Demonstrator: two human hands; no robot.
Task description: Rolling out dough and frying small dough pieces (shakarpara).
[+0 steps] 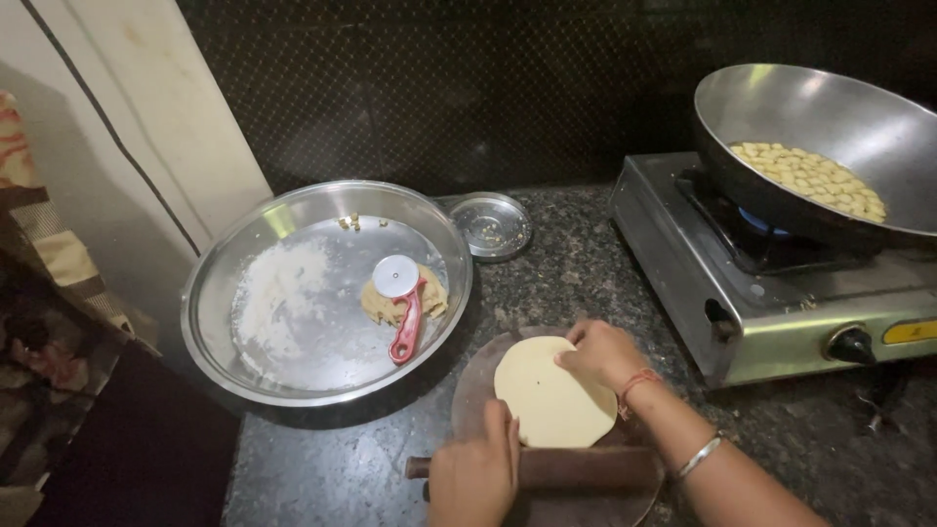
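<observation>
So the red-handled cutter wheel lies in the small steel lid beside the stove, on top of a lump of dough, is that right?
Not quite. The head view shows the red-handled cutter wheel on the lump of dough inside the big steel tray, beside loose flour. The small steel lid holds no cutter.

We see a dim kitchen scene, lit softly from above and to the left, with bright glare on the steel tray (293, 220) and the wok (781, 107). The backsplash at upper centre falls dark, the lower left perhaps underexposed. Edges bend slightly; focus looks soft throughout.
</observation>
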